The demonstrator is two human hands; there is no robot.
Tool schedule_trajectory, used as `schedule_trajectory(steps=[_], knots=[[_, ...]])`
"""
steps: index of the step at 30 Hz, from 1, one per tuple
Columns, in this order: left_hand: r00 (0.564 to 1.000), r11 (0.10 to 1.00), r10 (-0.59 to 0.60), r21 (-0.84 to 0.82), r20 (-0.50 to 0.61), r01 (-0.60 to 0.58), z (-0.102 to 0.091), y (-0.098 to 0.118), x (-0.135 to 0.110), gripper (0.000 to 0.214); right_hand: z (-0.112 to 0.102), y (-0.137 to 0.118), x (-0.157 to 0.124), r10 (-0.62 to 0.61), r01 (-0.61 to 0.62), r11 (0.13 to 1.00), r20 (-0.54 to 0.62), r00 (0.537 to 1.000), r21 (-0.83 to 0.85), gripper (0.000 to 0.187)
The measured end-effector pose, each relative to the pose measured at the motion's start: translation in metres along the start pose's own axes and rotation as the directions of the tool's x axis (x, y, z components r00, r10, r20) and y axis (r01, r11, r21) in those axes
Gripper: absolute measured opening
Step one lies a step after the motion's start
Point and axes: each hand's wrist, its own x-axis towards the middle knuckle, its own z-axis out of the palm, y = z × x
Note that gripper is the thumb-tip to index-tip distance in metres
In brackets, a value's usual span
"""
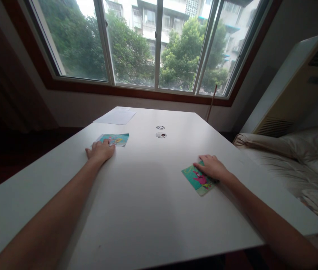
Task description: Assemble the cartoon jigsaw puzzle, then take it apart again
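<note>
In the head view, a white table is reached across by two bare hands. A colorful picture card on the table's far left is partly covered by the left hand, its fingers spread and laid over the near edge. Nearer and to the right, a green card with a pink figure is overlapped at its upper right side by the right hand, held with fingers stretched out. The two cards are set well apart. A sheet of paper is seen at the far left corner, and two round discs are seen near the table's far middle, below a wide window. The right side is flanked by a sofa.
</note>
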Motion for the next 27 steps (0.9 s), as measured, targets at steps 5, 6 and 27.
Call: schedule_trajectory(steps=[5, 6, 27], knots=[[0.999, 0.998, -0.050, -0.033, -0.019, 0.049, -0.002, -0.003, -0.003, 0.050, -0.005, -0.027, -0.011, -0.342, 0.340, 0.935, 0.004, 0.940, 0.100, 0.037], [0.998, 0.998, -0.055, -0.039, -0.020, 0.054, -0.002, -0.003, -0.003, 0.050, -0.006, -0.026, -0.012, -0.373, 0.369, 0.922, 0.006, 0.928, 0.120, 0.036], [0.791, 0.775, 0.608, -0.264, 0.066, -0.574, -0.034, 0.129, -0.099, 0.027, -0.011, -0.016, -0.008, -0.245, 0.150, 0.826, 0.106, 0.964, 0.543, 0.027]])
